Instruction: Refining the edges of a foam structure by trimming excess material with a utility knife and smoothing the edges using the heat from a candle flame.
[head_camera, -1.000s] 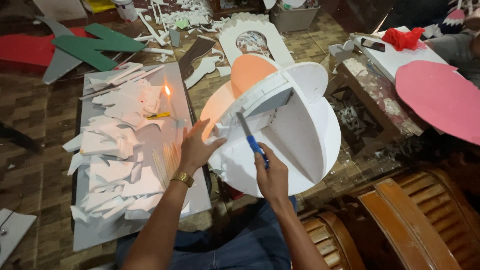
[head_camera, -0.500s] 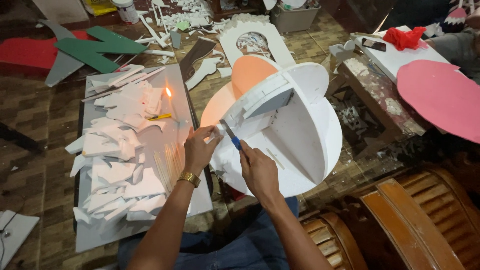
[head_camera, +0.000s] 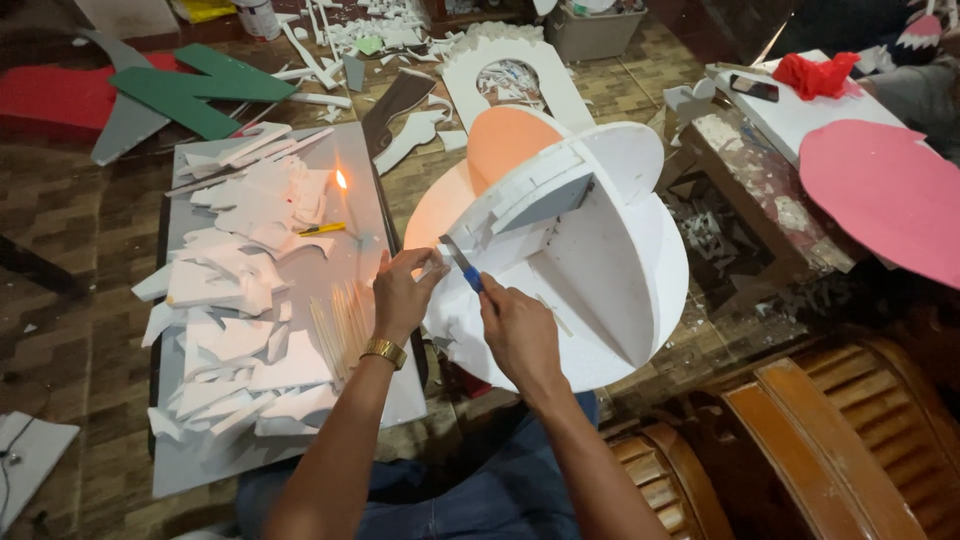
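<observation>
A large white foam-board model (head_camera: 600, 260) made of crossed round discs rests on my lap and the floor. My right hand (head_camera: 518, 330) grips a blue-handled craft knife (head_camera: 462, 266), its blade touching the model's left edge. My left hand (head_camera: 400, 292), with a gold watch at the wrist, pinches the foam edge right beside the blade. Both hands sit close together at the model's near-left rim.
A grey board (head_camera: 250, 300) on my left carries several white foam scraps, thin wooden sticks, a yellow cutter (head_camera: 322, 229) and a lit candle flame (head_camera: 341, 180). Green, red and grey cut shapes lie at the back left. A pink disc (head_camera: 885, 195) and wooden furniture (head_camera: 800, 450) stand at my right.
My right hand has carried the knife up and left from the disc's middle to its left edge. My left hand went from flat and spread to pinching the edge beside the blade.
</observation>
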